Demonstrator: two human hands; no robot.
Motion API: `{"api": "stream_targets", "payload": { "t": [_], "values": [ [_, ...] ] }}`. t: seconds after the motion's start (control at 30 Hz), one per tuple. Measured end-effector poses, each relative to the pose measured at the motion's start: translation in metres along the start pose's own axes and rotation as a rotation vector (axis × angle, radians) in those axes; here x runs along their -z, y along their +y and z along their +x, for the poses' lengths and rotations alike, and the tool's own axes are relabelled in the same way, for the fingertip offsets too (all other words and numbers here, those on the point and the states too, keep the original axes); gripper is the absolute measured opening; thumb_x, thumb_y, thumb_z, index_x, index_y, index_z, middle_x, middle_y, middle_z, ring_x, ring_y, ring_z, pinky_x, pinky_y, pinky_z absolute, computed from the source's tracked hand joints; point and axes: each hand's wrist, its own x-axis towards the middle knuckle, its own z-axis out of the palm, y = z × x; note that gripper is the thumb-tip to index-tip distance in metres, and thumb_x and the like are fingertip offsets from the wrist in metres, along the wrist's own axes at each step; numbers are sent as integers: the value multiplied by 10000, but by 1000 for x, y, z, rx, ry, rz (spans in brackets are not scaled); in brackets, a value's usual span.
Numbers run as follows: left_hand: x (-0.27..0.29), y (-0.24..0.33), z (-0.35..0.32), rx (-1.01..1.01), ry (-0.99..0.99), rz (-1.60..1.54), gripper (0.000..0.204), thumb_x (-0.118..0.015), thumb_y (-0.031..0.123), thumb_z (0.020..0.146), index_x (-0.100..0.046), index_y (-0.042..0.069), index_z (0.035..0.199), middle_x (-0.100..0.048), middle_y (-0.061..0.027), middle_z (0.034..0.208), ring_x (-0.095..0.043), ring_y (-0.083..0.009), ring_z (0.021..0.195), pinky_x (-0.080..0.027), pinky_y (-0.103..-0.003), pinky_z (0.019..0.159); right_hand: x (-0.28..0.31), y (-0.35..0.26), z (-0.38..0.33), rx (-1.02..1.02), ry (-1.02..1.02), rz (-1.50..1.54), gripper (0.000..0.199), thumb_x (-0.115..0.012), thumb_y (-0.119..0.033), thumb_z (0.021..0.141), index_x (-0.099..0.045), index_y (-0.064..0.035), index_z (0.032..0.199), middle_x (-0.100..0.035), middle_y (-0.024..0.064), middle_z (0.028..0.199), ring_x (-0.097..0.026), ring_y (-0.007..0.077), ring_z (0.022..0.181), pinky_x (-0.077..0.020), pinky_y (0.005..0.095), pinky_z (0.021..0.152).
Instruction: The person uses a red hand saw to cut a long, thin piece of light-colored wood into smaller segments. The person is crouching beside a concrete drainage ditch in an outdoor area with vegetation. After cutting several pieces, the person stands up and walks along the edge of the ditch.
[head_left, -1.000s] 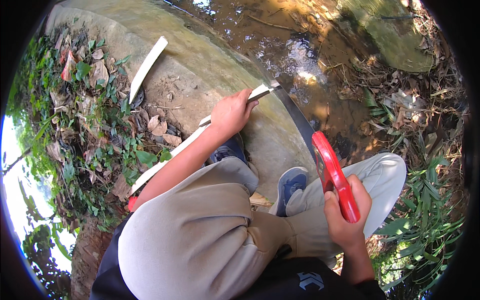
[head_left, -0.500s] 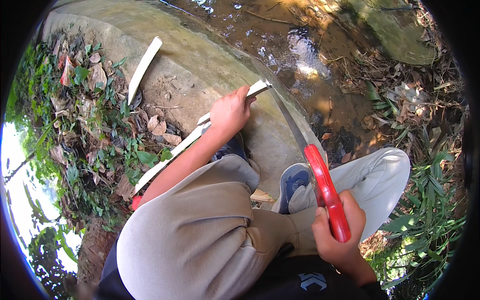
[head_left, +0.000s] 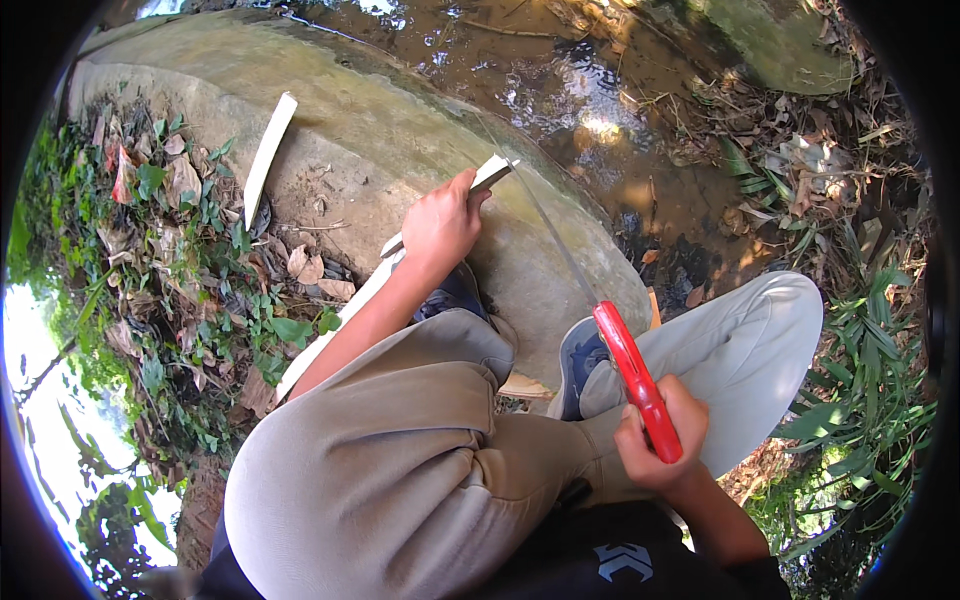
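My left hand (head_left: pixel 440 222) is closed round a pale strip of wood (head_left: pixel 489 174) above the concrete ledge, and a short end of it sticks out past my fingers. In my right hand (head_left: pixel 668 430), near my right knee, I hold a hand saw by its red handle (head_left: pixel 628 355). The saw's thin blade (head_left: pixel 552 232) runs up and left, seen nearly edge-on, and crosses the strip's far end; whether it touches the wood I cannot tell. Under my left forearm lies a longer pale strip (head_left: pixel 345 318), partly hidden; whether it joins the held one is unclear.
Another pale strip (head_left: pixel 268 160) lies farther left on the concrete ledge (head_left: pixel 360 120). Muddy water (head_left: pixel 560 90) lies beyond the ledge. Dry leaves and green plants (head_left: pixel 200 250) flank the left side, with grass (head_left: pixel 850 400) at the right. My shoes (head_left: pixel 582 365) are close below the work.
My right hand has moved slightly forward with the saw, and its blade now appears thinner, turned edge-on. My left hand keeps its hold on the strip. The whole view has shifted a little.
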Motion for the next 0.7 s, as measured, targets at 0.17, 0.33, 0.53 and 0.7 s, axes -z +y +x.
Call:
{"api": "stream_targets", "payload": {
  "t": [0.17,0.33,0.53,0.7],
  "values": [
    [1,0,0,4,-3,18,354,-660,328,930,-651,126,1220,-717,-204,950,-690,-425,808,-548,-510,701,-8,-32,10,-19,-56,-103,259,-717,7,746,-468,-48,786,-516,52,575,-556,153,460,-460,297,480],
    [-2,2,-2,-37,77,14,218,-640,306,945,-610,120,1056,-710,-167,925,-684,-414,777,-544,-518,662,-15,-80,45,-20,-35,-42,255,-695,-12,792,-442,-41,810,-495,115,582,-560,260,458,-426,340,461],
    [0,0,1,32,-28,60,354,-657,351,929,-645,147,1217,-718,-197,954,-688,-423,826,-544,-510,710,-1,-62,29,-73,-39,-76,237,-690,-8,788,-455,-37,803,-529,91,584,-581,200,472,-427,316,466],
    [-2,0,0,-13,27,12,327,-646,363,938,-639,160,1194,-713,-209,913,-685,-430,807,-536,-519,693,25,-64,-23,-170,-30,-87,243,-697,8,753,-464,-57,762,-544,17,583,-560,87,504,-432,268,490]
  ]
}}
